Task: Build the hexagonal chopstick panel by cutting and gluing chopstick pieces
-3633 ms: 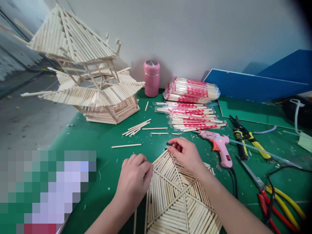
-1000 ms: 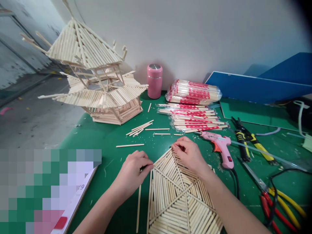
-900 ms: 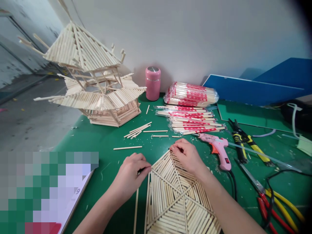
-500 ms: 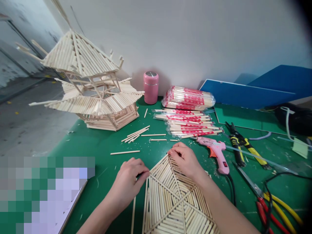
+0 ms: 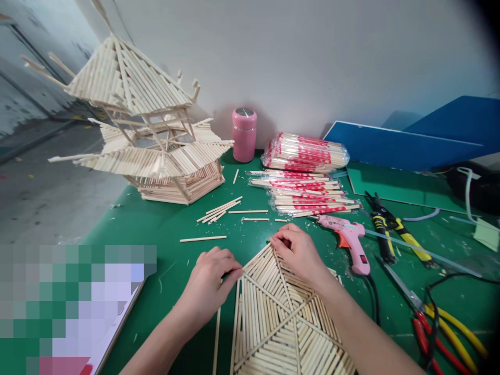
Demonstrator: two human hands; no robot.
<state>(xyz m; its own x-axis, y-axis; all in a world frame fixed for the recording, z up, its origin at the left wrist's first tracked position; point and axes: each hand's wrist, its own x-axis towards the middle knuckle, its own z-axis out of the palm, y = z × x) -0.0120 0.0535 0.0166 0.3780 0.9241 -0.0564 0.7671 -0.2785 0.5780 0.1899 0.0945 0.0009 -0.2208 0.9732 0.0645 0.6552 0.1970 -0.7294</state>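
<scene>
A flat hexagonal panel of glued wooden sticks (image 5: 273, 323) lies on the green table in front of me. My left hand (image 5: 209, 284) pinches the panel's left corner and rests by a loose stick (image 5: 216, 341) lying along its left edge. At the far tip of the panel, my right hand (image 5: 299, 252) has its fingers closed on the sticks. A pink glue gun (image 5: 349, 239) lies just to the right of that hand.
A tall stick pagoda model (image 5: 144, 135) stands at the back left. A pink flask (image 5: 244, 134) and wrapped chopstick packs (image 5: 307, 174) sit near the wall. Cut sticks (image 5: 221, 208) lie mid-table. Pliers (image 5: 390, 229), red and yellow cutters (image 5: 445, 328) and blue boards (image 5: 406, 146) lie right.
Both hands have kept their grips on the panel's left corner and far tip. A loose stick now lies along the panel's left edge. The view has shifted slightly.
</scene>
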